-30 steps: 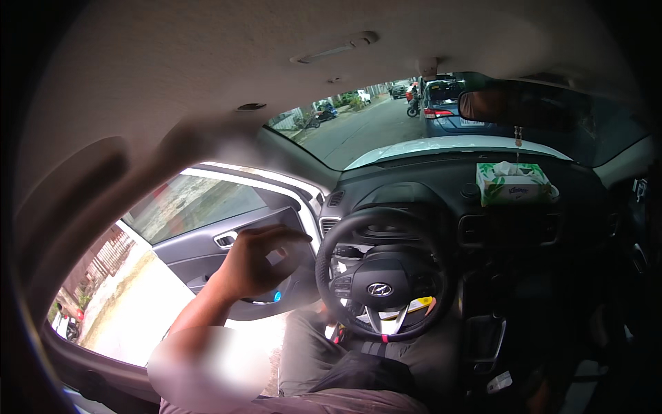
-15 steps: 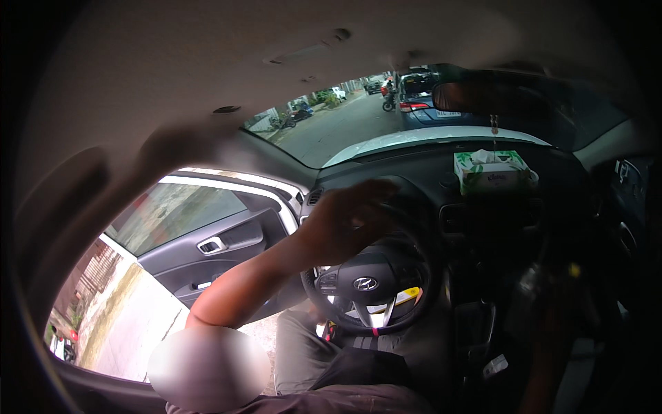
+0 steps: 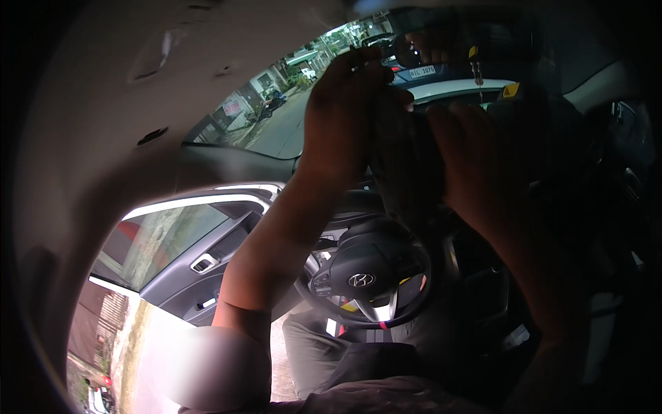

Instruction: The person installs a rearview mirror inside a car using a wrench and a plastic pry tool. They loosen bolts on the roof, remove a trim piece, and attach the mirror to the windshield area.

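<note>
Dark elongated object (image 3: 402,159) is being held raised above the steering wheel (image 3: 362,279), between the two hands and in front of the windscreen (image 3: 279,134); its exact kind is not being made out in the dim light. The fingers of the left hand (image 3: 341,114) are being seen curled over its upper end and are being judged as clamped on it. Those of the right hand (image 3: 472,145) are being seen bent at its other side; whether they are being closed on it cannot be told. A yellow part (image 3: 510,90) is being noted beyond the right hand, its attachment being undetermined. The step in hand is being judged as two-handed handling of the raised object. For the next move, balanced support is being called for, with clearance being allowed from the rear-view mirror (image 3: 441,48).
</note>
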Demonstrator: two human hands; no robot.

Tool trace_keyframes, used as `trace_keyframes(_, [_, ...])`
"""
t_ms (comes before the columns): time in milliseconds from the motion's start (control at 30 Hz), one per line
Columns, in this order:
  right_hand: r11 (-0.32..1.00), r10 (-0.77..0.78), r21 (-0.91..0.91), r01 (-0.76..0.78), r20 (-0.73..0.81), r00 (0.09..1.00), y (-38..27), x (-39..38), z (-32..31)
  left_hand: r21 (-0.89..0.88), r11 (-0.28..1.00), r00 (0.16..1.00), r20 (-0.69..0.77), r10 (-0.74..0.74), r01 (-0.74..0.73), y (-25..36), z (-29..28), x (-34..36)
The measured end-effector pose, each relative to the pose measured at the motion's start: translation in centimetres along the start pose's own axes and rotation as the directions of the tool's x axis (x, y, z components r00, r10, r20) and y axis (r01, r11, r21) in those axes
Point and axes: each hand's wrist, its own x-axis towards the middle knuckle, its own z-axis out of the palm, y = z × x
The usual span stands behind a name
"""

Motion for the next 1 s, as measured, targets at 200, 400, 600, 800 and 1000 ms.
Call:
trace_keyframes(200, [0.995,0.047,0.092,-0.027,-0.223,0.974,0.9,0.3,3.3,-0.007,1.0,0.994,0.108,-0.022,0.023,-0.3,-0.7,1.3])
trace_keyframes(400, [0.987,0.07,0.158,-0.036,-0.214,0.974,0.8,1.8,3.5,-0.713,0.683,0.987,0.098,-0.13,0.161,-0.1,-1.0,1.1])
trace_keyframes(600, [0.974,0.1,0.223,-0.049,-0.223,0.97,0.8,2.2,4.2,-0.737,0.663,0.99,0.065,-0.127,0.133,-0.3,-0.9,2.2])
trace_keyframes(800, [0.966,0.095,0.258,-0.003,-0.343,0.935,1.3,1.9,5.4,-0.583,0.808,0.995,0.01,-0.095,0.083,0.2,-0.9,2.2])
trace_keyframes(1000, [0.952,0.116,0.306,0.01,-0.389,0.914,1.6,1.6,5.6,0.019,0.955,0.955,-0.039,0.296,-0.295,-0.8,-1.0,1.9])
